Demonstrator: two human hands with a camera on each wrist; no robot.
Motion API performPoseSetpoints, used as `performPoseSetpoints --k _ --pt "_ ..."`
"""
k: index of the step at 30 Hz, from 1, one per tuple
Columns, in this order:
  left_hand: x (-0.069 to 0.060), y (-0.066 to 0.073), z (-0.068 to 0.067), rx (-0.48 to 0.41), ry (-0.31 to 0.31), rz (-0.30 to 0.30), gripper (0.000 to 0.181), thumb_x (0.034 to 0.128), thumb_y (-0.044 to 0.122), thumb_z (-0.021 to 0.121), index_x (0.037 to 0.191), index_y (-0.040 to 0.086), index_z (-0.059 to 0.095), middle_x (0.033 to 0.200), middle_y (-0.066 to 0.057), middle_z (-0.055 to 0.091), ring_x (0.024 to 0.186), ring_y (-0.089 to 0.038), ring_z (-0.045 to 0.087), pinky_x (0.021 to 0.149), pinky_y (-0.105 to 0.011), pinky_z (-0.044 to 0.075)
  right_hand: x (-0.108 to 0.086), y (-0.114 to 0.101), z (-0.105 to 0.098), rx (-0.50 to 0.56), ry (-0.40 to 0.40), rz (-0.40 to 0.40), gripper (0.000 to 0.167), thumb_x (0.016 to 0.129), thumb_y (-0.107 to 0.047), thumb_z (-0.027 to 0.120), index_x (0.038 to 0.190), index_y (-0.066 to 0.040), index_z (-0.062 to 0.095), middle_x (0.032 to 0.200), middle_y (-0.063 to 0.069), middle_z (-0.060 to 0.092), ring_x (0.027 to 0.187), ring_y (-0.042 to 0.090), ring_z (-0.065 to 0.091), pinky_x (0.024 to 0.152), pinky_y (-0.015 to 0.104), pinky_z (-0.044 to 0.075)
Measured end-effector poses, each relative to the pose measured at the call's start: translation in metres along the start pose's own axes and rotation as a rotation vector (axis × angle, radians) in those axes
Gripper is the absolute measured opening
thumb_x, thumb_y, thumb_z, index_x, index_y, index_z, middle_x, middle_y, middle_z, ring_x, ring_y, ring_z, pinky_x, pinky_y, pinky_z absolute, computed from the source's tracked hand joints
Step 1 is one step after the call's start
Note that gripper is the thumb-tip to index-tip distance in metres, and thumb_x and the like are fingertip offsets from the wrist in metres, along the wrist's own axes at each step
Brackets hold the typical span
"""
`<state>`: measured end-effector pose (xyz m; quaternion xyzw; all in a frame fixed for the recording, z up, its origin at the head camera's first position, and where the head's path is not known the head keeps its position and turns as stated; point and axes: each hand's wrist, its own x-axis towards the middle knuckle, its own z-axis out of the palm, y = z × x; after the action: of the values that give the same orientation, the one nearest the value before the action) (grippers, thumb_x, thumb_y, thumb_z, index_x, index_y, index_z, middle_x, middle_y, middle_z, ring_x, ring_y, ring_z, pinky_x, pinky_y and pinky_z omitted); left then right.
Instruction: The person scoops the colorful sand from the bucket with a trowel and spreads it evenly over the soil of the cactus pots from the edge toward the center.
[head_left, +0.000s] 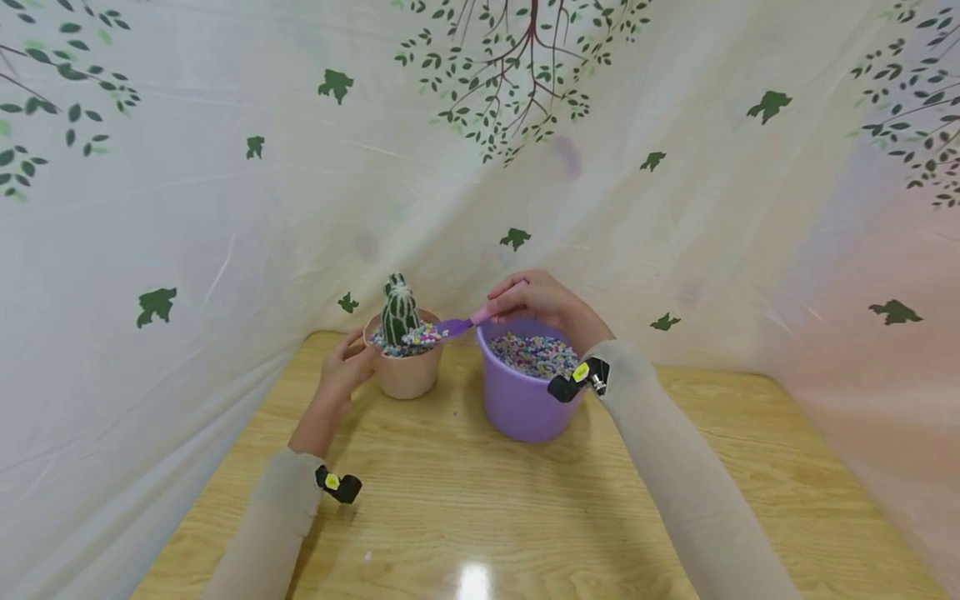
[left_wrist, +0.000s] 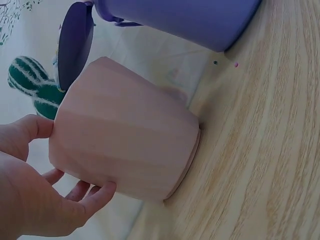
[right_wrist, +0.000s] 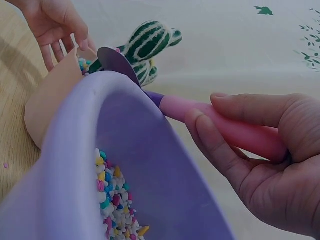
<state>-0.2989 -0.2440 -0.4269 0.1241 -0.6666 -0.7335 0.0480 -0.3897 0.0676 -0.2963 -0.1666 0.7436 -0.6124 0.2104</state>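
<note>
My right hand (head_left: 536,296) grips the pink handle of a small trowel (right_wrist: 220,122) with a purple blade. In the head view the blade carries multicolored pebbles (head_left: 426,334) over the rim of a pale pink flower pot (head_left: 408,377). A green cactus (head_left: 397,312) with white fuzzy lines stands in that pot, with pebbles around its base. My left hand (left_wrist: 45,185) holds the pot from its left side, thumb at the rim and fingertips on the wall. A purple bucket (head_left: 525,408) with pebbles inside stands below my right hand.
Both containers stand on a wood-grain table (head_left: 465,508) near its back edge. A pale curtain (head_left: 337,208) with printed leaves and branches hangs behind and at the sides. A couple of stray pebbles (left_wrist: 236,64) lie on the table between pot and bucket.
</note>
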Motion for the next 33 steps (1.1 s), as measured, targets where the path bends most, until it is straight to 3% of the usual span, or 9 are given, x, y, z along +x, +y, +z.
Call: performPoseSetpoints --k 6,13,17,22,28,33 --pt "0.0037 -0.0020 -0.0030 -0.032 0.010 0.004 0.060 0.1011 0.014 0.056 0.159 0.017 0.038 0.157 -0.017 0.042 0.127 -0.020 0.053 0.116 -0.044 0.044 -0.0004 -0.0017 0.0022 0.011 0.007 -0.004 0.037 0.090 0.008 0.070 0.123 0.017 0.058 0.082 0.009 0.076 0.071 0.019 0.074 0.075 0.031 0.064" --pt "0.0085 -0.0036 -0.0058 -0.049 0.022 0.010 0.055 0.1019 0.020 0.059 0.154 0.015 0.044 0.152 -0.012 0.050 0.113 -0.008 0.058 0.114 -0.040 0.047 -0.0015 -0.0027 0.0029 0.003 0.008 -0.015 0.037 0.090 0.007 0.070 0.123 0.018 0.057 0.081 0.009 0.076 0.071 0.019 0.074 0.082 0.038 0.064" --pt "0.0075 -0.0048 -0.0038 -0.049 0.021 0.025 0.054 0.1031 0.020 0.057 0.155 0.014 0.042 0.154 -0.015 0.047 0.117 -0.011 0.056 0.115 -0.042 0.046 -0.0024 -0.0037 0.0041 0.019 0.007 -0.019 0.037 0.090 0.009 0.069 0.123 0.020 0.056 0.079 0.009 0.076 0.069 0.019 0.074 0.072 0.030 0.064" --pt "0.0020 -0.0051 0.0000 -0.002 -0.027 0.019 0.063 0.1035 0.021 0.057 0.161 0.021 0.031 0.157 -0.017 0.037 0.124 -0.015 0.049 0.117 -0.044 0.043 -0.0026 -0.0043 0.0038 0.011 0.018 -0.028 0.037 0.089 0.008 0.070 0.123 0.018 0.057 0.080 0.008 0.077 0.070 0.019 0.074 0.071 0.029 0.064" --pt "0.0016 -0.0035 0.0009 0.014 -0.026 0.018 0.064 0.1020 0.020 0.058 0.161 0.023 0.033 0.147 -0.012 0.040 0.112 -0.011 0.053 0.113 -0.039 0.047 -0.0016 -0.0048 0.0031 -0.008 0.034 -0.049 0.026 0.087 0.006 0.073 0.112 0.010 0.065 0.081 0.009 0.077 0.071 0.020 0.075 0.072 0.031 0.064" --pt "0.0041 -0.0031 -0.0012 -0.020 -0.028 0.006 0.063 0.1013 0.016 0.055 0.160 0.023 0.035 0.150 -0.013 0.041 0.121 -0.015 0.053 0.117 -0.042 0.043 -0.0004 -0.0045 0.0037 -0.003 0.041 -0.051 0.022 0.088 0.006 0.073 0.109 0.009 0.066 0.078 0.008 0.077 0.068 0.019 0.074 0.069 0.030 0.064"
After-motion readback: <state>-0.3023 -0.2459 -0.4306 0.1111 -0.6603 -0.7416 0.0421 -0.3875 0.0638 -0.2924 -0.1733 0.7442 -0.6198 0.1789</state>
